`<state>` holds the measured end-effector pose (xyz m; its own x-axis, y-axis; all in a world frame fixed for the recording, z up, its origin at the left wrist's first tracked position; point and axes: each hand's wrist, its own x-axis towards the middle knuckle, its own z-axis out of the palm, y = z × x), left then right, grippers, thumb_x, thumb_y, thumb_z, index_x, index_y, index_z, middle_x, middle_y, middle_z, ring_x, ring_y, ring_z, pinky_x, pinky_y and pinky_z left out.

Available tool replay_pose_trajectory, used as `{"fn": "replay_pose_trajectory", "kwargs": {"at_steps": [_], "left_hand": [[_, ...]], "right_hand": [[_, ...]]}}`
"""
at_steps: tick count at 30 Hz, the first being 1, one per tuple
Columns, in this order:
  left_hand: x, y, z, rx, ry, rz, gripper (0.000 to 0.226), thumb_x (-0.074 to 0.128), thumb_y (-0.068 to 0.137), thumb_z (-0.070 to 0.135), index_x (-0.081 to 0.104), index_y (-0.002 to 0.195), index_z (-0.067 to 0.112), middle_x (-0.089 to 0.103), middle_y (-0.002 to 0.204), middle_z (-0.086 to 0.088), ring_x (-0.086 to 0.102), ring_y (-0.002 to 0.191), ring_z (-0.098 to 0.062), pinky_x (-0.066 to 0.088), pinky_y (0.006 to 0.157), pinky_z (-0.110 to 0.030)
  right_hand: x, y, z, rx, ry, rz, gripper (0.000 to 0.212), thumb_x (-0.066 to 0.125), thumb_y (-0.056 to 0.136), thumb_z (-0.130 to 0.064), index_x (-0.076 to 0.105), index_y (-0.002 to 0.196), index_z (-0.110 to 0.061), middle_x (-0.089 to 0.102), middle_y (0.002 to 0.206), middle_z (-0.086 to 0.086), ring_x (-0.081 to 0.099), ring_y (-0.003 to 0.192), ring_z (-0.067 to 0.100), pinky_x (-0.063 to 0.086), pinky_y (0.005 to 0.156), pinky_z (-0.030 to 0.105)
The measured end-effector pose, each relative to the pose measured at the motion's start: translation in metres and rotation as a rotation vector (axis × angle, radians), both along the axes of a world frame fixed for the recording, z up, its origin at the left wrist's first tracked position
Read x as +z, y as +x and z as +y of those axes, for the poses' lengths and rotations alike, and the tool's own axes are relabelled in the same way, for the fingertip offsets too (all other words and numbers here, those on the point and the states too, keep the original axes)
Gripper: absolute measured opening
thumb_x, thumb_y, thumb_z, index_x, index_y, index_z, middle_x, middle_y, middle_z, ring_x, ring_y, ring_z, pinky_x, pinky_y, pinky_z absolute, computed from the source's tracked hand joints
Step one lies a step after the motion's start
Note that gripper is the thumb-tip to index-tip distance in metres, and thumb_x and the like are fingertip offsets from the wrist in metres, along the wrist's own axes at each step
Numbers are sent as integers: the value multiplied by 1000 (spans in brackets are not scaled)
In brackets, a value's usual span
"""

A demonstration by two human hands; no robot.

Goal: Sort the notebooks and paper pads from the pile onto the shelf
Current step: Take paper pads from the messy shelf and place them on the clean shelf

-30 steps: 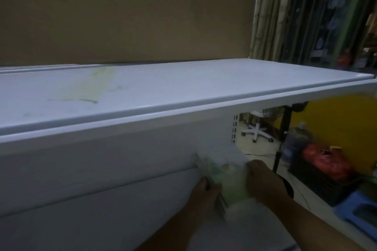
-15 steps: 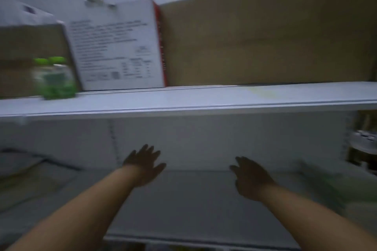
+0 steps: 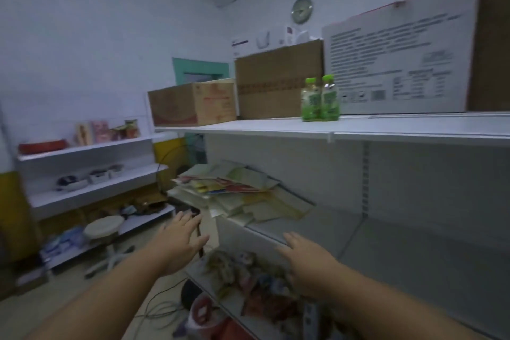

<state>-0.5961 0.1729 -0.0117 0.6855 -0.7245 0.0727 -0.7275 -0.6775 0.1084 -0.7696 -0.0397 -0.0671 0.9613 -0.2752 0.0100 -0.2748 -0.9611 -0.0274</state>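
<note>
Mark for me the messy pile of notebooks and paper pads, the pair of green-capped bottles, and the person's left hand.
messy pile of notebooks and paper pads (image 3: pixel 234 189): head view, colourful cover on top.
pair of green-capped bottles (image 3: pixel 330 101): head view, right bottle's label.
left hand (image 3: pixel 179 241): head view, back of the hand.

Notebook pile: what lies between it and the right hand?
Head view: only a bare stretch of the white shelf separates the notebook pile from the right hand, whose fingers are straight and hold nothing.

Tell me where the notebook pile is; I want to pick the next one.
In the head view, the notebook pile lies at the left end of the middle shelf, beyond the left hand and below the cardboard boxes.
</note>
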Motion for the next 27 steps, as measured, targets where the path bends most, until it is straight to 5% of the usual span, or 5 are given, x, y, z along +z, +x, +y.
{"fn": "replay_pose_trajectory", "kwargs": {"at_steps": [14,21,27], "left_hand": [[-14,201,-52,14,125,-14,59,28,98,53,13,151,31,-1,161,3,-5,147,-14,3,120,-40],[-8,295,-69,-19,25,48,58,33,98,51,18,150,32,7,160,5,0,147,-11,7,118,-31],[-23,378,-94,-94,-34,91,56,39,96,50,26,148,32,16,159,7,7,147,-9,12,118,-31]], "right_hand": [[-16,266,-39,108,84,-76,63,48,93,-25,20,149,-21,2,159,9,4,147,24,17,118,39],[-24,369,-100,-65,244,-162,60,52,87,-25,31,143,-17,31,147,10,37,130,26,34,108,32],[-16,433,-133,-264,176,-301,51,40,97,-34,31,144,-18,23,154,5,24,141,24,26,113,34]]}}
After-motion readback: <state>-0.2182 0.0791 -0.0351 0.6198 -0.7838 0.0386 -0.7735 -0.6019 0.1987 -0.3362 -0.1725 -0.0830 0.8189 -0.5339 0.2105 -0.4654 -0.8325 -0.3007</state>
